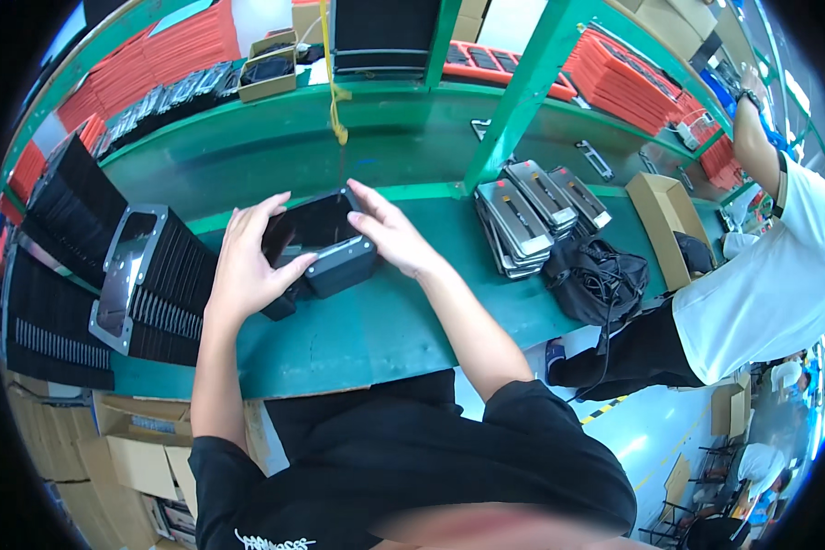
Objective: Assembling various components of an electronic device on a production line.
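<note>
Centrally, a glossy-topped black box sits between the person's hands, over the green counter. The left hand clasps its left end, thumb along the near edge; the right hand pinches the right end, forearm slanting inward from the lower right.

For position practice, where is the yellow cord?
In the head view, the yellow cord hangs near the top, left of centre, beyond the dark device between left hand and right hand.
</note>
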Motion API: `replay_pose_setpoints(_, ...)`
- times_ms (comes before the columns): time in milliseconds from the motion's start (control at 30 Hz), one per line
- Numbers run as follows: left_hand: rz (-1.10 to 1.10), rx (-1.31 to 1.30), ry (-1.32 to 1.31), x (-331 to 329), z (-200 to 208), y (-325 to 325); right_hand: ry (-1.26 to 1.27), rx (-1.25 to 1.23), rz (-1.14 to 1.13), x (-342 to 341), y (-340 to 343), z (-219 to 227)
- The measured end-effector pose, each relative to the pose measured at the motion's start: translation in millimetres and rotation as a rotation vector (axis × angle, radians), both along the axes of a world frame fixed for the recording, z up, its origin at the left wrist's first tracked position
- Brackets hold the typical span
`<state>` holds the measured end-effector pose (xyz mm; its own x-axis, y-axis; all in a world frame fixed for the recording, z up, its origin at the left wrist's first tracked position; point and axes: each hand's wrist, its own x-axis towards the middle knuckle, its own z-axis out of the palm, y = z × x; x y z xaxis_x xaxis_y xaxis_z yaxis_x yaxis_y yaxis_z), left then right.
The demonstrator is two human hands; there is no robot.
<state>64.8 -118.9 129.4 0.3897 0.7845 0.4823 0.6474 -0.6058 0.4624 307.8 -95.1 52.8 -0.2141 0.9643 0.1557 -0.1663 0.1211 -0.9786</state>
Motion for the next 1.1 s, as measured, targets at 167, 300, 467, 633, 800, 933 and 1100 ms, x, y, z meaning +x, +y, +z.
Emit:
replay_pose_setpoints(167,0.001,-0.127,-0.157,-2.1,-3.5,1.3,-0.087,0.032,0.011,-1.2,0.9,2.4)
replay_pose_setpoints(300,0.002,-0.085,-0.106,-3.6,-5.7,1.7,-0.129,0.044,0.025,-2.2,-2.7,4.7)
replay_pose_setpoints(467,0.001,-0.044,-0.113,-2.4,-10.7,2.2,-0.256,0.069,0.024,2.1,0.5,4.5)
replay_pose_setpoints(633,0.006,-0.031,-0.077,-4.8,-7.2,-1.3,-0.292,0.221,-0.077,-1.6,-2.1,1.0)
replay_pose_setpoints(800,0.076,0.059,-0.039,-18.2,-4.8,-10.8,-0.570,0.349,0.015,9.7,-4.2,18.3)
replay_pose_setpoints(933,0.093,-0.080,-0.081,-49.4,-2.8,-15.3,-0.762,0.226,-0.064,5.3,-17.3,35.5)
replay_pose_setpoints(1100,0.042,-0.417,-0.042,-63.6,0.6,-14.9,-0.775,0.262,-0.033,7.5,-19.7,35.6)
